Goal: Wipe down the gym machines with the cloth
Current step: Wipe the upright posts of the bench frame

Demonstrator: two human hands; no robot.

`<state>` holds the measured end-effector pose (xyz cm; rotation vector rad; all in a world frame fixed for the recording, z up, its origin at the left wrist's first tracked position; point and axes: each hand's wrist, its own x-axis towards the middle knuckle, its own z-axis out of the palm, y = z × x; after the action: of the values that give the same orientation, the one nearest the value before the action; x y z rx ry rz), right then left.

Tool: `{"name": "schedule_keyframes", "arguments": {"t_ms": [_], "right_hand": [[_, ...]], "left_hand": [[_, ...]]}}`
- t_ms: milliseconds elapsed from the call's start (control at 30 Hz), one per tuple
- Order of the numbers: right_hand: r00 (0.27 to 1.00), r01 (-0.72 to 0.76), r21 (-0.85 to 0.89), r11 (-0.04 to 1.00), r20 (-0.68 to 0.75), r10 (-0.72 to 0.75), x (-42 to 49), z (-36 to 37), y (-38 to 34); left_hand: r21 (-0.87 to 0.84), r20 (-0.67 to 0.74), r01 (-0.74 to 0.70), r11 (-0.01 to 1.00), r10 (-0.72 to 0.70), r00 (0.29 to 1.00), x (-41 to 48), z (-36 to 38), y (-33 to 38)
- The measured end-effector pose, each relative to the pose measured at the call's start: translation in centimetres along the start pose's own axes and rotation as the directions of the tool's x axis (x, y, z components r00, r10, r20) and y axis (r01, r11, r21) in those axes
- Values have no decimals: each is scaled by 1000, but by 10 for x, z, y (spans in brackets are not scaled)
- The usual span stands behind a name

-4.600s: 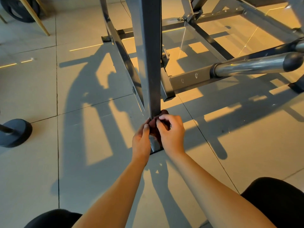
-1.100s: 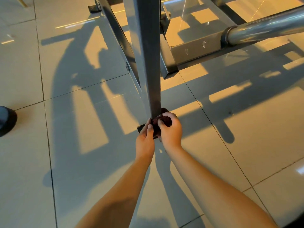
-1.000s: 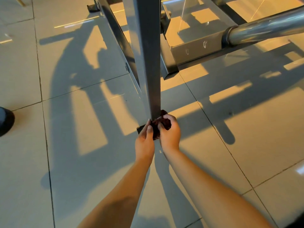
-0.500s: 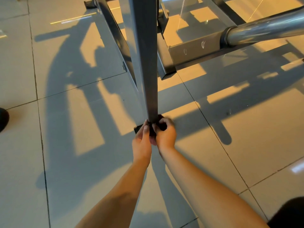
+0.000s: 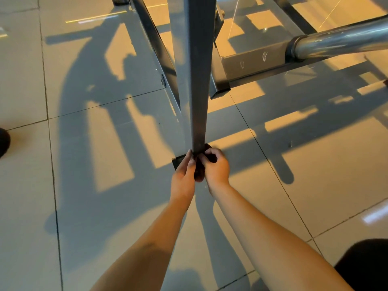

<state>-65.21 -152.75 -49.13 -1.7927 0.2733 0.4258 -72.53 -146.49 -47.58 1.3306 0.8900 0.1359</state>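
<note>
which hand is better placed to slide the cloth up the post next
Right, probably: the right hand has its fingers curled round the cloth at the foot of the post; the left hand lies alongside, its grip unclear.
</note>
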Motion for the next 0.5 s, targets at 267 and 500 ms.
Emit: {"name": "schedule_keyframes", "arguments": {"t_ms": [267,500], "right_hand": [[981,36,-79,996,194,-20,-56,2,-7],[992,125,-176,976,46,-119,-44,-5,-31]], "left_hand": [[-89,40,51,995,-48,998,-27,-15,-3],[-134,-163,95,986,-117,980,-4,-28,5]]}}
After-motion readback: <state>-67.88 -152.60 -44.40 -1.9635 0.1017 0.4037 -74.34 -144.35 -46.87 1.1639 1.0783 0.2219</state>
